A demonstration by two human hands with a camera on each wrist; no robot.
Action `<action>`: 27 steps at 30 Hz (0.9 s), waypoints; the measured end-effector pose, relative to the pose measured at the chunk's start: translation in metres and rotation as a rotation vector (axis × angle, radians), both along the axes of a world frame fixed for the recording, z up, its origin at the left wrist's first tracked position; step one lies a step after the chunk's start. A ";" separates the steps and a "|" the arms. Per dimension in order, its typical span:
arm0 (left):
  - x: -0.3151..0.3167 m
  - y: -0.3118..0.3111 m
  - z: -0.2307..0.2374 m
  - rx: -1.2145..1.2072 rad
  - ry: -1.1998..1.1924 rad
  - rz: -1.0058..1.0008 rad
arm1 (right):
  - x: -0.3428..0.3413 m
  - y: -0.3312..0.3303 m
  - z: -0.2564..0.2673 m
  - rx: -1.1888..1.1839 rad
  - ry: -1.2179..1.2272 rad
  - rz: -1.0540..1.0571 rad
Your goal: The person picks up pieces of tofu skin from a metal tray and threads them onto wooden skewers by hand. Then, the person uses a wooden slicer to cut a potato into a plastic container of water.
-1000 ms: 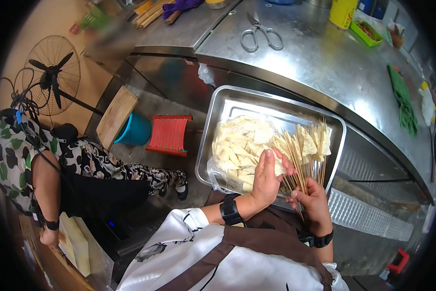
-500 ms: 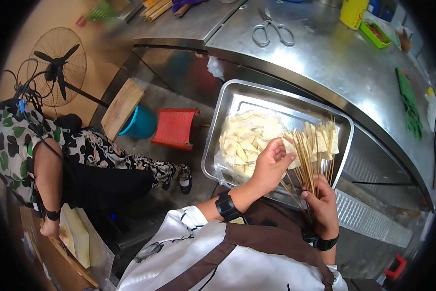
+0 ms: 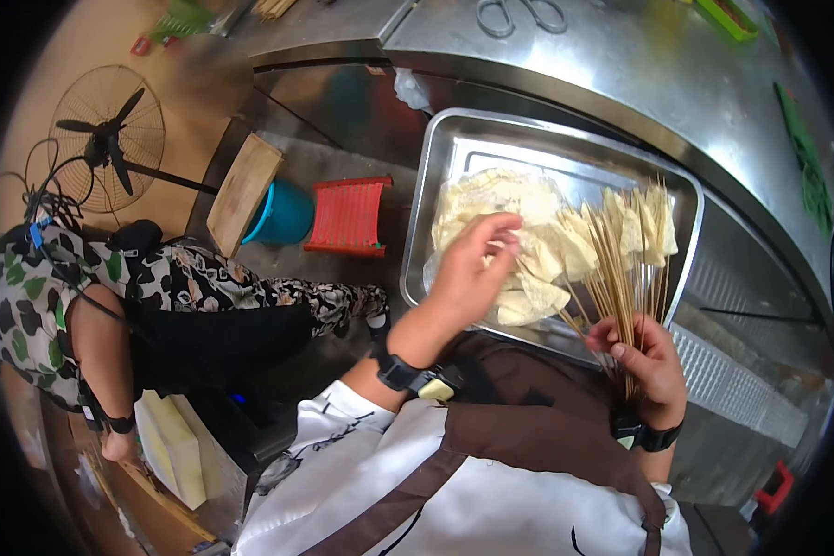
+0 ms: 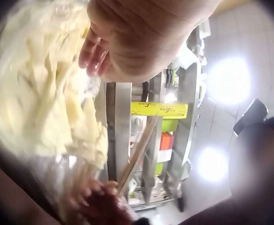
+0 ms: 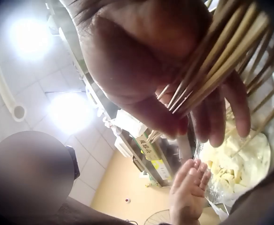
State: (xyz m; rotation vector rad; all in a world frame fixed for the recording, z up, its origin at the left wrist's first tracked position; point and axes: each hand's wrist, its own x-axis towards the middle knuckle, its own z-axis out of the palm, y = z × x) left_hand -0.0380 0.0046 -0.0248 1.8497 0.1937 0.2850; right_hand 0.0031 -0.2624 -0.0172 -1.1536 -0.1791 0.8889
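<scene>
- While the right hand (image 3: 653,361), seen from the head view, grips one thick bundle of skewers (image 3: 610,278), too many for me to count, the one left hand (image 3: 477,269) hangs over the heap of pale folded sheets (image 3: 500,195) with its fingers loosely bent, nothing visible in its grasp.
- Same view: the heap lies in one metal tray (image 3: 565,120), partly under clear plastic, and several more sheets sit about the skewers' upper ends at the tray's other side.
- Around them I count one red stool (image 3: 347,216), one blue bucket (image 3: 285,213), one wooden board (image 3: 245,195), one three-bladed fan (image 3: 109,139) and one other person (image 3: 41,306) in a camouflage top; on the tabletop (image 3: 574,60), one pair of scissors (image 3: 496,18), cut off by the edge.
- Left wrist view: one long yellow box (image 4: 159,110) carries red lettering twice, each with an S-like mark, the rest too blurred to read; two bright lights (image 4: 228,79) shine beyond.
- Right wrist view: thumb and fingers close round the skewers; one pale box (image 5: 147,146) bears a short row of dark characters I can't make out.
</scene>
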 end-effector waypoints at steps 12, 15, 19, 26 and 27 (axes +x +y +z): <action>-0.046 0.001 -0.007 0.888 -0.078 -0.267 | -0.015 -0.010 -0.008 -0.185 -0.125 0.045; -0.053 -0.015 -0.023 0.913 -0.031 -0.372 | -0.018 -0.010 -0.011 -0.172 -0.019 0.020; -0.049 -0.018 -0.033 0.946 0.023 -0.368 | -0.015 -0.013 -0.014 -0.177 -0.057 0.055; -0.036 -0.018 -0.043 0.961 -0.041 -0.355 | -0.012 -0.005 -0.001 -0.227 -0.064 0.005; -0.035 -0.018 -0.050 0.934 -0.057 -0.346 | -0.012 -0.008 -0.006 -0.239 -0.075 -0.001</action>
